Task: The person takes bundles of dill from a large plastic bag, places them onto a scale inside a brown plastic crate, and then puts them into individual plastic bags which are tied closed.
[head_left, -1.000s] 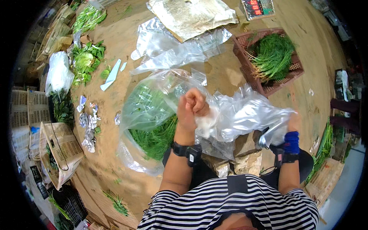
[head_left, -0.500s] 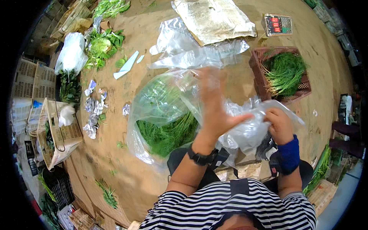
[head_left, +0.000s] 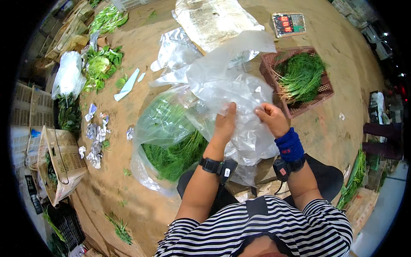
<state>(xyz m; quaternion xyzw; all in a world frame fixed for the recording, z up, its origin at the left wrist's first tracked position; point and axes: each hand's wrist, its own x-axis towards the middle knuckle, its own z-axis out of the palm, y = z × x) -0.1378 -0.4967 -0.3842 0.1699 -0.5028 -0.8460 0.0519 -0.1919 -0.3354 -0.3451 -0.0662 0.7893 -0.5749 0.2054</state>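
Between both hands I hold a clear plastic bag, spread out flat and crinkled in front of me. My left hand pinches its left side, and my right hand grips it on the right, thumb against fingers. To the left of my left hand lies a large clear plastic bag holding a bunch of dill, whose green fronds stick out of the open lower end. Beyond the right hand stands a brown plastic crate with a bundle of dill in it.
A digital scale display sits at the far right. Flat plastic bags and a whitish sack lie ahead. Leafy greens, crumpled paper scraps and a beige crate are at left.
My left hand has come down from its raised, spread position and now pinches the bag. The bag, bunched near my right hand before, is now spread out ahead of both hands.
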